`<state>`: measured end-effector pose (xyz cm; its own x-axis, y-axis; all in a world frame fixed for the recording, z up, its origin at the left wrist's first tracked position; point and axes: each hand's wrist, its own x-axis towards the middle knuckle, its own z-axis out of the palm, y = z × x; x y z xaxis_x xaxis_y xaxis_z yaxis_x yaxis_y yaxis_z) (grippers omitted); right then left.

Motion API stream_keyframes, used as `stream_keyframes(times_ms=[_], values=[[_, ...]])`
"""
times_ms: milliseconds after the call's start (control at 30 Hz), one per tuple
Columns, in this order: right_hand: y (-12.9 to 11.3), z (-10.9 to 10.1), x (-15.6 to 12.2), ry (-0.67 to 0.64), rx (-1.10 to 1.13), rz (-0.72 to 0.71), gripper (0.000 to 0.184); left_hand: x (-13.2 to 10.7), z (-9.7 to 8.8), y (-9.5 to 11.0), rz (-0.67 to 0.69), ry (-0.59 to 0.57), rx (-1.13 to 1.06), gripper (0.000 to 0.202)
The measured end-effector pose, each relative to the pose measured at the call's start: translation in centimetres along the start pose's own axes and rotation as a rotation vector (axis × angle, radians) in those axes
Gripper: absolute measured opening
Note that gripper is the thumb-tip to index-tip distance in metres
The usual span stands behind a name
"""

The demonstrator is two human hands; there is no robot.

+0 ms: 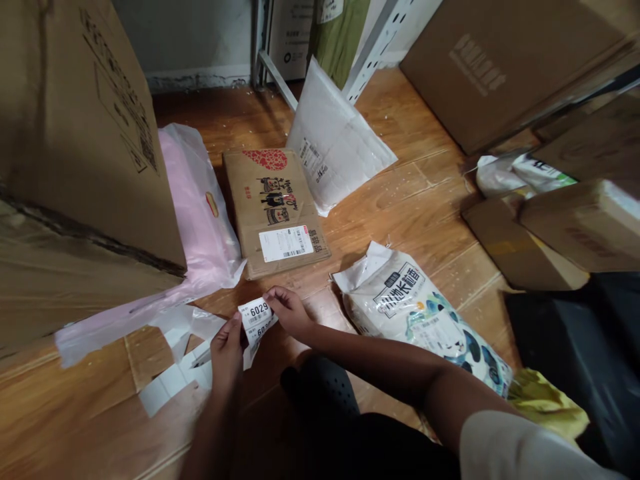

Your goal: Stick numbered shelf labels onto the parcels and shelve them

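Note:
My left hand [229,343] pinches a strip of printed number labels [259,309], the top one reading 6029. On the label's upper right corner are the closed fingertips of my right hand [287,308]. More of the label strip [175,383], blank side showing, trails down to the left over the floor. Just beyond my hands lies a flat cardboard box [255,200] with red and black print and a white shipping label. To the right of my right forearm rests a printed rice bag [395,300] with a shipping label on it.
A white padded mailer [333,147] leans up behind the box. At left, a large carton [85,133] stands by a pink plastic-wrapped parcel [195,200]. Several cartons [530,240], a black parcel [575,360] and a yellow bag [547,403] crowd the right. A metal shelf post [377,50] rises behind.

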<state>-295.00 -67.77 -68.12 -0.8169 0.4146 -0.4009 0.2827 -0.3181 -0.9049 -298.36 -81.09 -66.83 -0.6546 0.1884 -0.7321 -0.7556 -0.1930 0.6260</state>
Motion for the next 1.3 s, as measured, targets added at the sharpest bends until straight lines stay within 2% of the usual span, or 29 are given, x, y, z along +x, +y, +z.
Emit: stream_keyframes(times_ms=[100,167,400,500,667,800,900,967,1067,1200,1300], values=[[0.2,0.1,-0.3,-0.030,-0.046,-0.011,0.037,0.1,-0.5,-0.3,0.036,-0.033,0.061,0.052],[0.5,0.2,-0.6,-0.072,-0.097,-0.039,0.034,0.2,-1.0,-0.7,0.058,-0.012,0.121,0.057],[0.8,0.2,-0.9,-0.125,-0.370,-0.184,0.023,0.8,-2.2,-1.8,0.055,0.189,0.243,0.043],[0.8,0.3,-1.0,-0.121,-0.473,-0.254,0.021,0.6,-2.0,-1.8,0.028,0.243,0.226,0.039],[1.2,0.5,-0.9,-0.058,-0.566,-0.339,0.021,0.4,-0.9,-1.6,-0.004,0.245,0.093,0.037],[2.0,0.3,-1.1,-0.015,-0.601,-0.334,0.022,0.1,-0.4,-2.5,0.062,0.259,0.058,0.041],[2.3,0.2,-2.2,0.015,-0.610,-0.288,0.028,-1.4,0.4,-3.2,0.139,0.272,0.051,0.047],[2.2,0.2,-2.7,0.004,-0.605,-0.254,0.033,-2.4,1.1,-3.1,0.219,0.298,0.016,0.048],[1.8,0.4,-2.5,0.000,-0.630,-0.235,0.039,-2.9,1.7,-2.5,0.310,0.264,0.016,0.047],[1.6,1.3,-2.2,-0.070,-0.707,-0.215,0.041,-3.1,0.8,-1.8,0.359,0.343,0.062,0.054],[1.3,1.7,-2.7,-0.083,-0.746,-0.240,0.038,-3.8,-0.4,-1.2,0.340,0.334,0.132,0.058]])
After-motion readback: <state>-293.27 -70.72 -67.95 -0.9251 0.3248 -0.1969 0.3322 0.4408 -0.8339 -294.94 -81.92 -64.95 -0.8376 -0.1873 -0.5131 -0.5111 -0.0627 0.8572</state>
